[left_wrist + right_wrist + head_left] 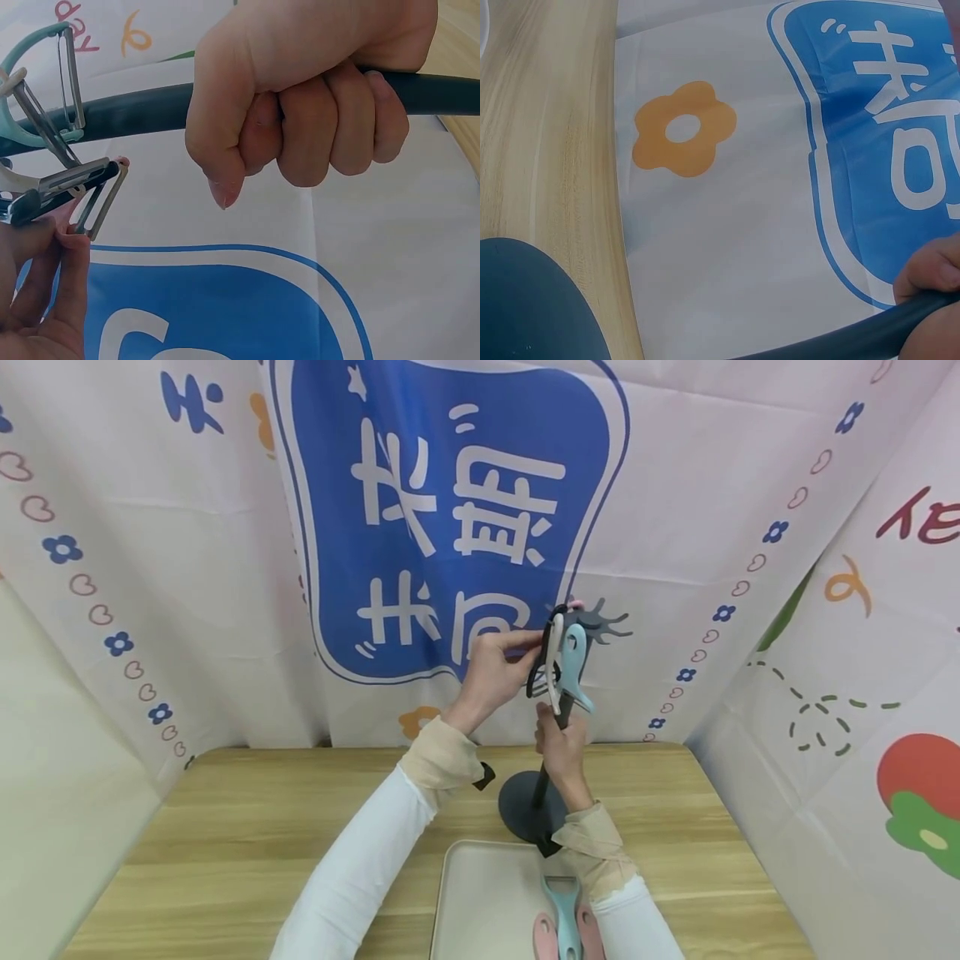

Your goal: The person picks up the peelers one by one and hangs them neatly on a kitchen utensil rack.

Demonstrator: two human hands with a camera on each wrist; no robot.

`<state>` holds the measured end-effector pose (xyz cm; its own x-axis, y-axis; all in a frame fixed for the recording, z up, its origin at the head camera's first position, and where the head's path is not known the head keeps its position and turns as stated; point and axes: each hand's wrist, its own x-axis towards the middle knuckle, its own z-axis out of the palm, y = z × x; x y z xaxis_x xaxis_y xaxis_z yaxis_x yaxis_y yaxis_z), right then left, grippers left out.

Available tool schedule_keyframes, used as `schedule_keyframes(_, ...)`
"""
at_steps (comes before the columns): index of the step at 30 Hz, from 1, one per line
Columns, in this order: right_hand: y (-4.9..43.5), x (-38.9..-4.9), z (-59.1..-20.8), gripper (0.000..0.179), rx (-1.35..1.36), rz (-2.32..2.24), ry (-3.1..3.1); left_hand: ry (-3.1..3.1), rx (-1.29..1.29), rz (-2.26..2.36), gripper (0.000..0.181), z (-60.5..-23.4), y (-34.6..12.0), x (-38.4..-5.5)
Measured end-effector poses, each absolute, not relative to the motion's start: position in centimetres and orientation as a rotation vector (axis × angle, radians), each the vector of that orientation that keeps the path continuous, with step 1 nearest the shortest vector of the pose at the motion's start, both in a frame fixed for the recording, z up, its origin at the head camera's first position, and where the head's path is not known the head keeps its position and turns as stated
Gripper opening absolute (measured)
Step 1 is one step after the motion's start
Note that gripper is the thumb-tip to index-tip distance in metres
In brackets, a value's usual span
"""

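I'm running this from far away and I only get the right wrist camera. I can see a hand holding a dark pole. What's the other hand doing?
Observer: The left hand is up high, its fingers at the peelers near the top of the dark stand.

Operator: Ooh, what colours are they?

Observer: The head view shows a light blue one, a white one and a black one, plus a little bit of pink.

Operator: Is anything down low that I'm missing?

Observer: Yes, a pale tray has another light blue peeler lying in it, between two pink handles.
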<state>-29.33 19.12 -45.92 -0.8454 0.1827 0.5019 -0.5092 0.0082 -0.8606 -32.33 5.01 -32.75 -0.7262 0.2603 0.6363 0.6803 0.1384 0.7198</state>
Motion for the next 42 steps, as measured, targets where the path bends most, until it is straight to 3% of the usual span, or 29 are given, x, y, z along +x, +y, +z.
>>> schedule_keyframes(11, 19.0, -29.4, -45.8, 0.049, 0.304, 1.861, -1.83, -2.091, -0.824, -1.608, 0.02, -33.9, 4.5, -32.3)
schedule_keyframes(22, 19.3, -29.4, -45.2, 0.048, 0.311, 1.941, -1.933, -2.204, -0.64, -1.608, 0.02, -37.7, 3.0, -31.7)
schedule_keyframes(25, 20.4, -28.6, -44.7, 0.043, 0.353, 1.947, -2.011, -2.245, -0.648, -1.625, 0.022, -38.8, 3.2, -31.4)
schedule_keyframes(29, 22.6, -27.2, -44.3, 0.023, 0.466, 1.88, -2.144, -2.266, -0.7, -1.622, 0.019, -40.1, 4.0, -31.1)
schedule_keyframes(36, 26.8, -24.1, -44.8, 0.038, 0.453, 1.702, -2.313, -2.295, -0.812, -1.689, 0.016, -42.0, 5.5, -30.3)
schedule_keyframes(42, 29.1, -21.2, -45.4, 0.031, 0.443, 1.549, -2.392, -2.368, -0.849, -1.779, 0.025, -43.3, 6.6, -29.5)
